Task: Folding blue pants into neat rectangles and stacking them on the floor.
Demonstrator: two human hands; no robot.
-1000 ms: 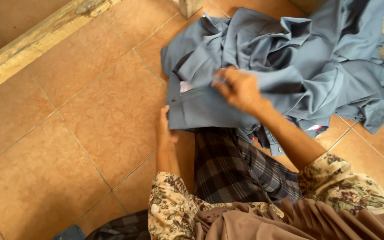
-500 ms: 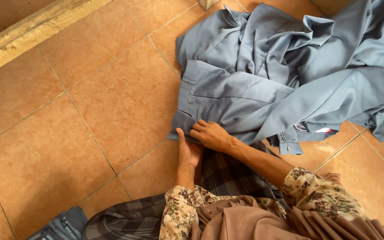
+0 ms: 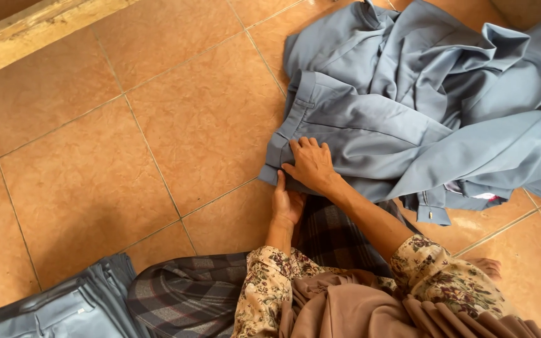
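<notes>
Pressing: my right hand (image 3: 311,166) lies flat, fingers (image 3: 302,147) spread and grasping nothing, on the waistband corner of the grey-blue trousers (image 3: 370,122).
Left hand (image 3: 288,203): just below, at the hem edge; whether its fingers pinch cloth I cannot tell.
Done: one pair folded (image 3: 51,307), lower left of the frame.
Left: crumpled pile (image 3: 471,81), upper right, on the tiled floor (image 3: 158,125).
</notes>
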